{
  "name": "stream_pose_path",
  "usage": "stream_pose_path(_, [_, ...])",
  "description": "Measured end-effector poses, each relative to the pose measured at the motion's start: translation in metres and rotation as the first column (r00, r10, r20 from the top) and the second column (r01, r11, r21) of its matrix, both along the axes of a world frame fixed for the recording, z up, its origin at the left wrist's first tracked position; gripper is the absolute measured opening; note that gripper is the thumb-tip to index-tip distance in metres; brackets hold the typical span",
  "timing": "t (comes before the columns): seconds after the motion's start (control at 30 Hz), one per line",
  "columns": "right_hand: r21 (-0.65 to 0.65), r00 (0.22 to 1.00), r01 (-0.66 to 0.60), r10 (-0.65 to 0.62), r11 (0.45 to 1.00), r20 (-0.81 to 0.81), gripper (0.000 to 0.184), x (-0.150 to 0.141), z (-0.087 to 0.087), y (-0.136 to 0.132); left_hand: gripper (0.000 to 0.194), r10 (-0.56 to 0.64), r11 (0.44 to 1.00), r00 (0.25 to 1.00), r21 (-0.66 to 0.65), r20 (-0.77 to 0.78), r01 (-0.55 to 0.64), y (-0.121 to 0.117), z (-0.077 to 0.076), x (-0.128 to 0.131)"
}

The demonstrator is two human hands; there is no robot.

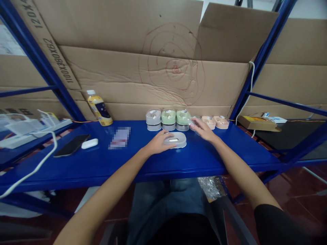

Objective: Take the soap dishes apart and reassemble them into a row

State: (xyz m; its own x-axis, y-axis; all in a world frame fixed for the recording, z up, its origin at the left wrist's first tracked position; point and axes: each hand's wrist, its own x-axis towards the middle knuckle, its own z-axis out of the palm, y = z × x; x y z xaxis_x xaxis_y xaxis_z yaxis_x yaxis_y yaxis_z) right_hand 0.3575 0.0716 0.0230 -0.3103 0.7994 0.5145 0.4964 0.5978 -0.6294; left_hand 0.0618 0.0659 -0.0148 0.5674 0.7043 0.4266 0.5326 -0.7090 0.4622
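A light grey oval box (180, 139), with a pale slot-shaped mark on top, lies near the middle of the blue table. My left hand (159, 142) grips its left end between thumb and fingers. Behind it, a grey box (153, 119) and two green boxes, one in the centre (168, 119) and one to its right (183, 119), stand side by side on grey bases. My right hand (203, 130) reaches to the row with fingers apart, partly covering a low greyish piece beside the right green box. Slight blur hides the exact fingertip contact.
Two peach boxes, a left one (208, 121) and a right one (221, 121), end the row. Leftward are a yellow drink bottle (99, 108), a blurred packet (120, 137), a white earbud case (89, 143) and a black phone (72, 145). Cardboard (114, 75) backs the table.
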Motion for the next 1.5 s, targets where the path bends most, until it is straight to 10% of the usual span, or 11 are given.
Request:
stream_pose_path(0.2, [-0.074, 0.998, 0.037, -0.041, 0.997, -0.046, 0.049, 0.015, -0.001, 0.008, 0.051, 0.030, 0.999, 0.999, 0.040, 0.022, -0.031, 0.007, -0.002, -0.001])
stream_pose_path(0.43, [-0.059, 0.996, 0.059, -0.063, 0.997, -0.067, 0.050, 0.012, 0.000, 0.007, 0.054, 0.312, 0.926, 0.866, 0.081, 0.390, -0.370, 0.020, 0.003, -0.012])
stream_pose_path(0.67, [-0.002, 0.994, 0.110, -0.110, 0.994, -0.018, 0.054, 0.011, -0.001, 0.007, 0.044, 0.072, 0.989, 0.996, 0.134, -0.050, -0.065, -0.006, 0.006, 0.001])
stream_pose_path(0.9, [-0.019, 0.997, 0.080, -0.079, 0.997, 0.024, 0.059, 0.005, -0.009, 0.010, 0.043, 0.062, 0.994, 0.994, 0.093, -0.090, -0.053, -0.012, 0.006, 0.005])
stream_pose_path(1.23, [0.088, 0.944, -0.207, 0.175, 0.974, 0.281, 0.081, -0.030, -0.017, -0.007, 0.131, 0.114, 0.987, 0.989, -0.126, 0.094, -0.101, -0.005, -0.003, 0.012])
stream_pose_path(1.5, [0.068, 0.912, -0.246, 0.207, 0.967, 0.354, 0.086, -0.042, -0.015, -0.009, 0.137, 0.049, 0.993, 0.996, -0.109, 0.079, -0.040, -0.007, -0.004, 0.011])
